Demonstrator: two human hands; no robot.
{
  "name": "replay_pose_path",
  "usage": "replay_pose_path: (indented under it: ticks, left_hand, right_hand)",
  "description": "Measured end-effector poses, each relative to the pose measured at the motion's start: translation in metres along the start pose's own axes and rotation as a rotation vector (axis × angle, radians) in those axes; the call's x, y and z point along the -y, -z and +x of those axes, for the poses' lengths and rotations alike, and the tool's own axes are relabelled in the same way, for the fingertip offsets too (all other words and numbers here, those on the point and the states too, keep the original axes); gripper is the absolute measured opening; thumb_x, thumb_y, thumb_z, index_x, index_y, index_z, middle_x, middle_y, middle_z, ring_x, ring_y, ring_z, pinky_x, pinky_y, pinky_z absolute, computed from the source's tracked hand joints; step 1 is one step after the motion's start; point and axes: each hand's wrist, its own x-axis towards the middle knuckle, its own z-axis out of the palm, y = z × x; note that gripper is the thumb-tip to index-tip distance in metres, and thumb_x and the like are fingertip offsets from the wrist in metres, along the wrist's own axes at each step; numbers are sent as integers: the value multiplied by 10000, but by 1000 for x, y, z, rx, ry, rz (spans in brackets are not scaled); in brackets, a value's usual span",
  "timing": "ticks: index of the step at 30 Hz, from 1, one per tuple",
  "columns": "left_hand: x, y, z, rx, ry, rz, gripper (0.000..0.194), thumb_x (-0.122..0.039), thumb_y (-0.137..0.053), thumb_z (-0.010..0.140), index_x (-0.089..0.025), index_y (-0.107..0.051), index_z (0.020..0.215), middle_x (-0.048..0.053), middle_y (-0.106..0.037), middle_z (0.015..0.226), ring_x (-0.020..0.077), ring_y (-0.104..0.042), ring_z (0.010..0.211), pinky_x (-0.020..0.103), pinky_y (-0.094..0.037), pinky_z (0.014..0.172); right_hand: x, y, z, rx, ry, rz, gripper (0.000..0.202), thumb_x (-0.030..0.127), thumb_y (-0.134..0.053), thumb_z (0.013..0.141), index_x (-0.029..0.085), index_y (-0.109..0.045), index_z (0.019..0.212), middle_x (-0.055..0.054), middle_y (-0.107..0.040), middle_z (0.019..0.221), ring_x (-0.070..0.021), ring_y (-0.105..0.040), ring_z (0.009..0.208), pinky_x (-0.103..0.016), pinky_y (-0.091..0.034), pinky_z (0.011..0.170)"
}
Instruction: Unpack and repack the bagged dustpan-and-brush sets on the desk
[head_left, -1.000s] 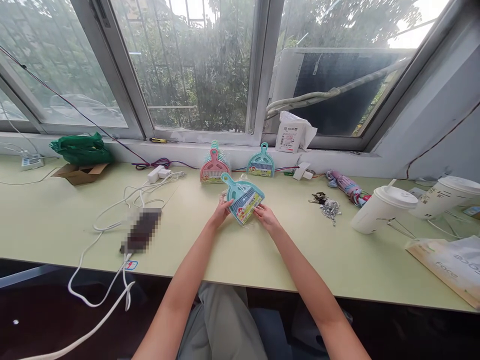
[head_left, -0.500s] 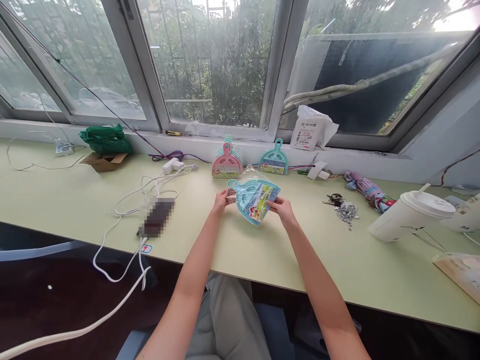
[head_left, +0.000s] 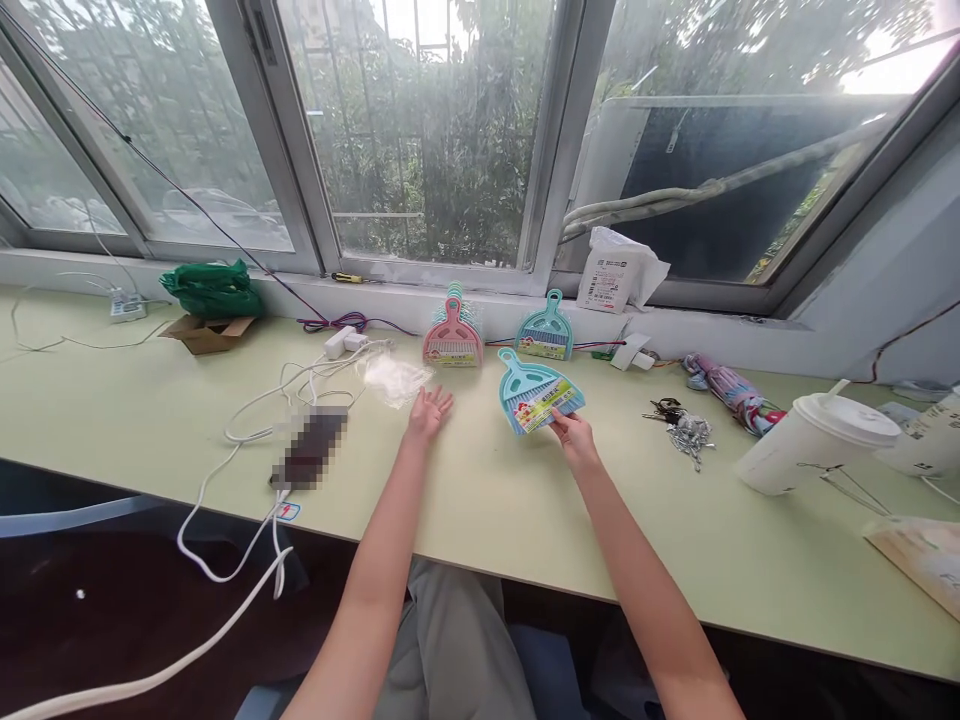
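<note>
Head view of a pale green worktop (head_left: pixel 480 500) below a window. The right hand (head_left: pixel 571 437) pinches the lower edge of a teal mini dustpan-and-brush set (head_left: pixel 538 392) between thumb and fingers; the set is tilted, handle pointing up and to the left, its colourful label card facing the camera, and it sits just above the worktop surface. The left hand (head_left: pixel 426 411) is spread open, palm up, fingers apart, gripping nothing. Just to the left of that hand, a crumpled clear plastic wrapper (head_left: pixel 395 378) lies on the worktop, close to the fingertips but apart from them.

Behind the held set, against the window ledge, stand a pink dustpan set (head_left: pixel 452 337) fronting a stack of similar sets and, to its right, a second teal dustpan set (head_left: pixel 546 331). To the right of the held set lie a bunch of keys (head_left: pixel 681 423), a folded umbrella (head_left: pixel 731 386) and a tipped white paper cup (head_left: pixel 814 443). To the left of the wrapper run white cables (head_left: pixel 270 420), with a cardboard box (head_left: pixel 208 333) and a green bag (head_left: pixel 212 288) farther left.
</note>
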Motion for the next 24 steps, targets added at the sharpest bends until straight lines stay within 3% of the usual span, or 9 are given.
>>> replay_pose_path:
  ticks: [2,6,10,12,15,20,22,24]
  left_hand:
    - [5,-3,0,29,3,9,497,-295,-333,969,-314,-221,1452,83,-404,1460,189,-537,1212,328,-529,879]
    - [11,-6,-2,-26,-76,113,443,-290,-355,967,-325,-300,1405,63,-420,1452,147,-562,1170,272,-512,882]
    - [39,-18,-6,215,153,406,491,-502,-437,906,-202,-468,1293,151,-599,1237,220,-647,999,369,-523,852]
    - [57,-24,-6,291,152,530,489,-517,-539,848,-186,-539,1208,133,-661,1101,227,-662,921,374,-521,833]
    - [72,-27,-2,202,37,564,399,-458,-633,795,-178,-591,1076,88,-686,960,207,-662,839,357,-515,810]
    - [67,-22,6,111,-80,575,344,-476,-627,778,-163,-604,917,40,-652,784,173,-630,743,315,-502,746]
    - [64,-19,7,75,-122,610,354,-495,-620,774,-169,-600,907,23,-633,750,161,-611,723,287,-489,708]
    - [61,-16,8,61,-141,624,368,-513,-595,786,-180,-584,941,9,-613,737,145,-593,692,264,-475,661]
  right_hand:
    - [-6,-5,-4,30,-24,-13,256,164,-803,590,145,-677,812,-66,-725,948,-210,-676,947,-289,-588,851]
    - [-15,-13,-11,85,-42,-42,265,195,-816,589,148,-672,806,-69,-727,939,-217,-686,914,-299,-598,821]
    - [-21,-22,-16,92,-29,-81,268,224,-820,600,150,-666,807,-68,-728,938,-208,-694,885,-300,-599,813]
    - [-23,-27,-17,89,-41,-138,251,223,-810,621,147,-658,805,-66,-731,903,-192,-703,835,-287,-607,770]
    - [-22,-32,-17,159,-157,-314,216,264,-783,670,129,-647,769,-77,-723,734,-182,-705,654,-273,-613,608]
    - [-11,-28,-17,396,-329,-510,273,359,-735,717,97,-666,687,-126,-712,646,-177,-689,548,-234,-579,510]
    - [-4,-21,-13,428,-353,-565,224,314,-731,708,98,-676,686,-132,-720,667,-177,-690,555,-217,-560,484]
    - [6,-8,-5,378,-331,-610,174,267,-709,707,99,-676,678,-130,-723,670,-173,-685,544,-195,-525,438]
